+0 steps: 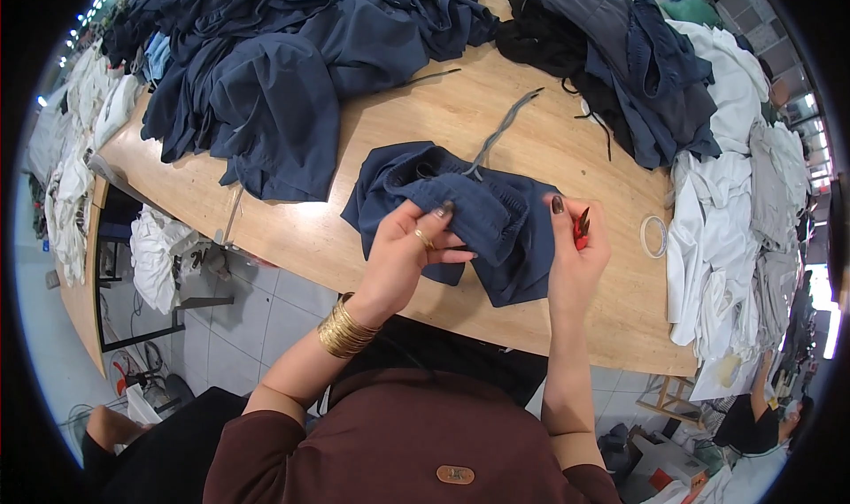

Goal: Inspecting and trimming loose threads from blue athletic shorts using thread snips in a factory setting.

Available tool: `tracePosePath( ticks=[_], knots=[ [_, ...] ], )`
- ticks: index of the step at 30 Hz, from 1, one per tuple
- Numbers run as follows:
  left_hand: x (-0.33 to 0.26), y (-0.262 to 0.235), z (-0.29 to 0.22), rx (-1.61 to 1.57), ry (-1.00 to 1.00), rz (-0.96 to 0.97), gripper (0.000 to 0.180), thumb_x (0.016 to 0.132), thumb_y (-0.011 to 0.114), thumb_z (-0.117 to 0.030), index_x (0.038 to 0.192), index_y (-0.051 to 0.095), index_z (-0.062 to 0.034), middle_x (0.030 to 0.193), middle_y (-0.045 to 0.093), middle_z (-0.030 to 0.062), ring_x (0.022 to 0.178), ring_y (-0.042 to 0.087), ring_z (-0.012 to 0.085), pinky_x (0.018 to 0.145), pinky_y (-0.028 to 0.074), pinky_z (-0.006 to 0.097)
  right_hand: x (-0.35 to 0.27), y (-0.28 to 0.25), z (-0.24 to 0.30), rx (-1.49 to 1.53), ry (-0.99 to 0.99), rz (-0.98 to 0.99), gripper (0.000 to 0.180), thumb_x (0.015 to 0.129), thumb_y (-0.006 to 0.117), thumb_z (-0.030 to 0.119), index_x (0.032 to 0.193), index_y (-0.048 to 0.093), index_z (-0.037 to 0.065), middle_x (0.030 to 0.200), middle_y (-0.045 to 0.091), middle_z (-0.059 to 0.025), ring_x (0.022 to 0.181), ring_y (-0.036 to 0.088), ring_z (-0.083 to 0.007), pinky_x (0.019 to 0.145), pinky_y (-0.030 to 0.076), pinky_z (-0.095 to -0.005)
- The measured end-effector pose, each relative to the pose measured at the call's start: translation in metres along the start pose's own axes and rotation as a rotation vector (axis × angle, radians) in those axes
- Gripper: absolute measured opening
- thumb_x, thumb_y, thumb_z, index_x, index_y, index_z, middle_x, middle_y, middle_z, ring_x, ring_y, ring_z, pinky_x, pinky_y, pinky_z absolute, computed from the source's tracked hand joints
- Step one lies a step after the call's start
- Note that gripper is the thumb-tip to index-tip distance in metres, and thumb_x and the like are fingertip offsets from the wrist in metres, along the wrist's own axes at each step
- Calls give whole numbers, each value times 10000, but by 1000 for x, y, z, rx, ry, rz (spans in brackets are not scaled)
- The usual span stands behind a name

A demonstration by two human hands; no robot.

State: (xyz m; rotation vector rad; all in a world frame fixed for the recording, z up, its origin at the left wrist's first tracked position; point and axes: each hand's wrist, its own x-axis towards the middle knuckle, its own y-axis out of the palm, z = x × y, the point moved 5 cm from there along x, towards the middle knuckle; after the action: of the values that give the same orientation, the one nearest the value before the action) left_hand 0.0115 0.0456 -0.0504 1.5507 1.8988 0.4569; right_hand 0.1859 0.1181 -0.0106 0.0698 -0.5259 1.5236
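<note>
A dark blue garment (478, 207) with a grey drawstring (500, 132) lies on the wooden table (549, 309) in front of me. My left hand (409, 254) pinches a fold of its fabric near the waistband, a ring on one finger and gold bangles on the wrist. My right hand (575, 252) grips the garment's right edge and also holds small red thread snips (581, 226) against the palm. Both hands lift the cloth slightly off the table.
A heap of dark blue garments (283, 70) covers the table's far left. Dark clothes (620, 53) and white and grey clothes (735, 194) are piled at the right. A tape roll (654, 236) lies near my right hand. Another person (761, 415) sits at the lower right.
</note>
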Motion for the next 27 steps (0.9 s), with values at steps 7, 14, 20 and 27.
tracePosePath(
  ticks=[7,14,20,27],
  knots=[
    [-3,-5,-2,-69,-30,19,182,982,416,-171,1047,497,-21,1047,607,128,910,645,211,811,558,409,-19,4,26,-157,-273,164,394,719,682,-79,1068,673,103,829,477,-40,659,481,-113,525,404,-224],
    [-5,-9,5,-162,38,123,213,991,380,-183,1069,499,-24,1081,606,145,966,631,246,857,529,431,-36,23,35,124,-308,506,191,693,681,25,882,678,55,596,477,-54,490,479,-148,455,364,-256],
    [-8,-2,2,-113,32,106,234,993,363,-173,1089,501,-11,1108,599,163,993,622,265,890,511,428,-37,19,28,94,-338,424,187,635,697,-73,765,646,51,625,519,-34,491,476,-121,456,381,-247],
    [-10,2,3,-131,23,176,230,994,360,-158,1089,498,0,1124,594,172,1006,617,267,926,488,422,-30,21,38,-59,-410,461,219,673,667,-49,860,676,65,594,504,-66,505,499,-185,470,399,-259]
  ],
)
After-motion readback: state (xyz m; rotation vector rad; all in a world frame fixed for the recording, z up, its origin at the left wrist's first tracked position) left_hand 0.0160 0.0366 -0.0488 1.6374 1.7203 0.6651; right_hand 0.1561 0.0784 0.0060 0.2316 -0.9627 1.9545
